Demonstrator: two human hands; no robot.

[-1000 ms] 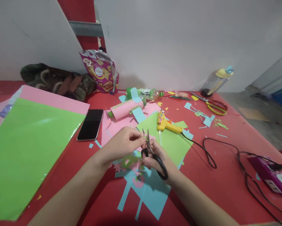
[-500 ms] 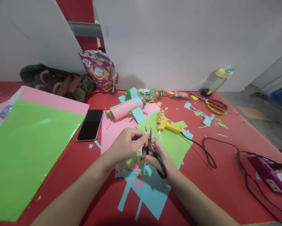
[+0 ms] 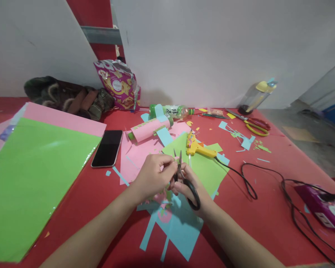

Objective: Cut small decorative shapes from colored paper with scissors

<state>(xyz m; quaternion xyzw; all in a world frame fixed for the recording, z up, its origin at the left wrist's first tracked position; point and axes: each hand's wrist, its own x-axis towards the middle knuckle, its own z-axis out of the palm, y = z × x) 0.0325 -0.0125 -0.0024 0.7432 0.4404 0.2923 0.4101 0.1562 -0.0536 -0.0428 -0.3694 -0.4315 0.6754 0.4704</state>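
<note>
My right hand (image 3: 191,184) is closed around the black handles of a pair of scissors (image 3: 193,195), whose blades stand apart and point away from me. Between and beside the blades shows a small piece of paper (image 3: 176,159), pinkish, pinched in the fingertips of my left hand (image 3: 157,171). Its exact shape is hidden by the fingers. Beneath both hands lie a light blue sheet (image 3: 184,230) and a heap of pink and green paper scraps (image 3: 163,199). Just beyond the scissors, a yellow glue gun (image 3: 201,149) rests on a green sheet (image 3: 203,173).
A phone (image 3: 107,149) and a large green sheet pack (image 3: 41,171) lie on the left. Farther back are a pink paper-wrapped roll (image 3: 145,130), a green bottle (image 3: 174,111) and a snack bag (image 3: 118,85). Yellow-and-red-handled scissors (image 3: 256,128), a black cord (image 3: 281,182) and a purple power strip (image 3: 322,208) occupy the right.
Both hands and the scissors have shifted slightly toward the right. The paper at the blades looked green before and shows pinkish now.
</note>
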